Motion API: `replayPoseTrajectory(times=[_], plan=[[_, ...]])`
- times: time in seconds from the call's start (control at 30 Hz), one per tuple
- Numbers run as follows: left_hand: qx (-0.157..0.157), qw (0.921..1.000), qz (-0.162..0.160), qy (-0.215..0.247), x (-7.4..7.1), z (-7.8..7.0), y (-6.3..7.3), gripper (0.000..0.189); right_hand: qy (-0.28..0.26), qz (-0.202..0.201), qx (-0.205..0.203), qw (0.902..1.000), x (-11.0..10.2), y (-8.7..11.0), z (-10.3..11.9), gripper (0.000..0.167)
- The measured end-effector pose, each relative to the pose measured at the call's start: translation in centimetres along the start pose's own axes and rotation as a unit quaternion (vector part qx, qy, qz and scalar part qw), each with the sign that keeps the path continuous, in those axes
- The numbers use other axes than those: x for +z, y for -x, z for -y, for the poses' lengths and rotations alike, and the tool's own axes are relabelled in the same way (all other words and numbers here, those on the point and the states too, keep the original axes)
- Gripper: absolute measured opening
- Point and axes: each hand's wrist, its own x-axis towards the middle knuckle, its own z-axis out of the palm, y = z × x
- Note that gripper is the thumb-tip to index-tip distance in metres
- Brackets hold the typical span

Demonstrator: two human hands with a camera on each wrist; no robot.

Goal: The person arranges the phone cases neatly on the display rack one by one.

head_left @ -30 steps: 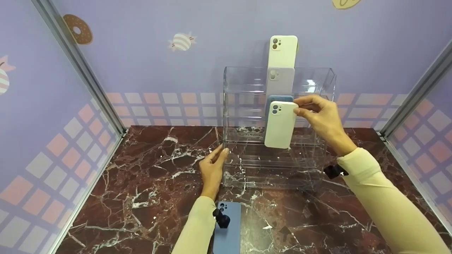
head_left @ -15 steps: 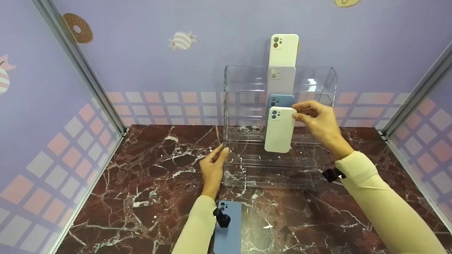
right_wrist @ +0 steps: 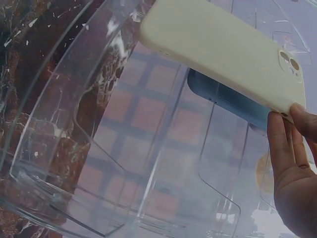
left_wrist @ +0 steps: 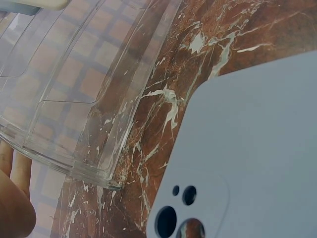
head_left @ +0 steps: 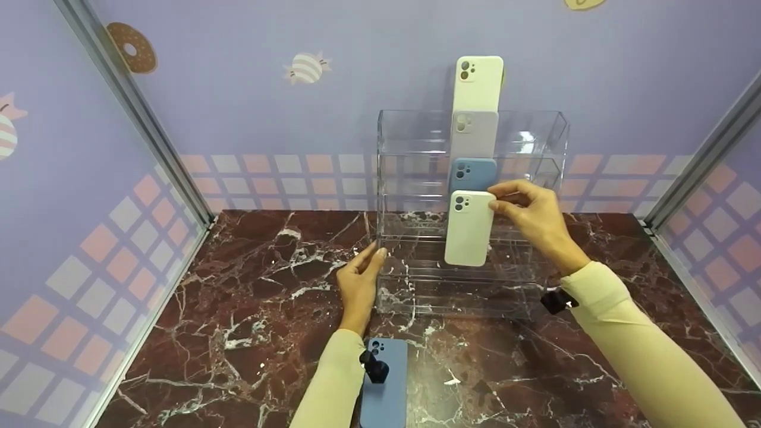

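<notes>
In the head view my right hand (head_left: 532, 217) pinches a white phone case (head_left: 468, 232) by its upper right corner, thumb in front. The case hangs upright before the lower tiers of a clear tiered rack (head_left: 428, 135), overlapping a blue case (head_left: 474, 169) behind it. The right wrist view shows this pinch at the case's camera end. My left hand (head_left: 358, 285) holds the rack's left side edge, thumb toward the front and fingers along the outside. A blue-grey phone case (head_left: 386, 398) lies on the tabletop by my left forearm, which partly covers it.
Above the blue case, a lilac case (head_left: 474, 134) and another white case (head_left: 478, 86) stand in the rack's higher tiers. The rack sits on a dark red marbled tabletop (head_left: 250, 309), with a purple patterned wall (head_left: 250, 107) behind and panels at both sides.
My right hand has lowered the white case, baring more of the blue case behind it. The left hand stays at the rack's edge.
</notes>
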Motion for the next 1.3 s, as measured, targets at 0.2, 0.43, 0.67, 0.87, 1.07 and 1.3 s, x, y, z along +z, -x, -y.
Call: replayPoseTrajectory(times=[0.2,0.43,0.67,0.87,1.07,1.3], plan=[[-0.002,1.0,0.001,-0.008,0.0,-0.1,0.0,0.032,-0.007,0.009,0.007,0.9999,0.2,0.3,-0.4,0.026],[-0.003,1.0,0.005,-0.005,0.0,-0.1,0.1,0.032,-0.016,0.005,0.019,0.9997,0.4,0.6,-1.1,0.026],[-0.015,0.9997,-0.009,-0.018,0.2,-0.2,0.1,0.031,0.001,0.006,0.024,0.9997,0.4,0.8,-1.6,0.026],[-0.019,0.9996,-0.012,-0.014,0.3,-0.2,0.0,0.031,0.01,0.007,0.024,0.9996,0.5,0.9,-2.1,0.027],[-0.013,0.9999,-0.008,0.002,0.3,-0.2,0.0,0.032,0.009,0.005,0.028,0.9996,0.6,1.0,-2.3,0.027],[-0.013,0.9999,-0.001,-0.003,-0.1,0.0,0.0,0.032,0.016,-0.006,0.014,0.9998,0.9,1.4,-2.4,0.026]])
